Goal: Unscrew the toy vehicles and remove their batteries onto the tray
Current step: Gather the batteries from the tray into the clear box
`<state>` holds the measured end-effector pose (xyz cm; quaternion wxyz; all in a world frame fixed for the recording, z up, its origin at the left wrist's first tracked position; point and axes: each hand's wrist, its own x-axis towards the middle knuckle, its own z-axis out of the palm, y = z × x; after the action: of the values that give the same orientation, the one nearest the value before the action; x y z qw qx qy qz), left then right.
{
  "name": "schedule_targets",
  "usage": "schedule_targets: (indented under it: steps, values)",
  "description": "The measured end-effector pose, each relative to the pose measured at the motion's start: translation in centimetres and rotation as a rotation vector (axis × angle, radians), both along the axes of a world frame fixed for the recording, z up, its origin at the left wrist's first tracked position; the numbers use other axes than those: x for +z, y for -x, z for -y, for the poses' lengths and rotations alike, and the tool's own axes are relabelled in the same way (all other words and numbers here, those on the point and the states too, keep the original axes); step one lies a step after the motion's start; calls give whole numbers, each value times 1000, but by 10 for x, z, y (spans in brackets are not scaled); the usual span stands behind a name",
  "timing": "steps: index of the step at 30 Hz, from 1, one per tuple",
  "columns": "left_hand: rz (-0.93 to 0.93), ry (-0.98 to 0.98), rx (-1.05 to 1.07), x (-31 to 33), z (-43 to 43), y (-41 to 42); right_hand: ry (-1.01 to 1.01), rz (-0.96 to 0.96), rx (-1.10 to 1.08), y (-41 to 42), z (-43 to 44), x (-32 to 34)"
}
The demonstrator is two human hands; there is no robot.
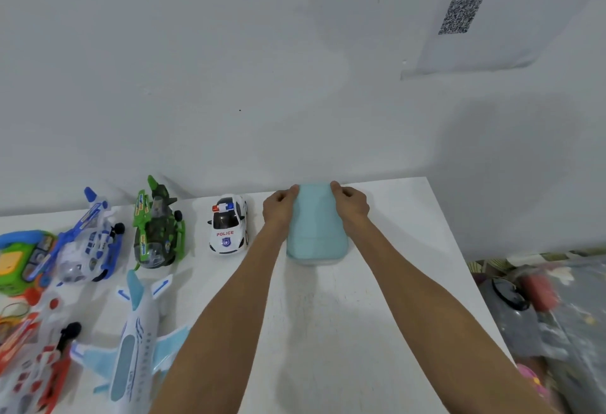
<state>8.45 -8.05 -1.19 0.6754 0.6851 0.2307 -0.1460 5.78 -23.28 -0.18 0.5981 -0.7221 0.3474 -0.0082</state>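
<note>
Plane: a white and pale blue toy plane [134,341] lies nearest, on the left.
Tabletop: the tabletop [360,315] is white and smooth, so the tray would likely slide on it.
Police car: the police car [228,225] stands upright, just left of the tray.
Tray: the tray [314,226] is pale blue plastic and lies by the wall. It is probably light, stiff and slick, and best held by its side rims.
Hands: the left hand [278,208] and right hand [351,205] each grip a far corner of the tray.
Wall: the wall [229,85] is plain white, with a QR sheet [459,16] high on the right.
</note>
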Motion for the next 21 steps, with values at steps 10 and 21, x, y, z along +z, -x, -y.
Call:
schedule_targets:
  steps: [10, 21]
  values:
    - [149, -239, -109, 4, -6, 32, 158, 43, 226, 54, 6, 10]
    - [402, -155, 24, -22, 2, 98, 147, 286, 76, 100, -25, -27]
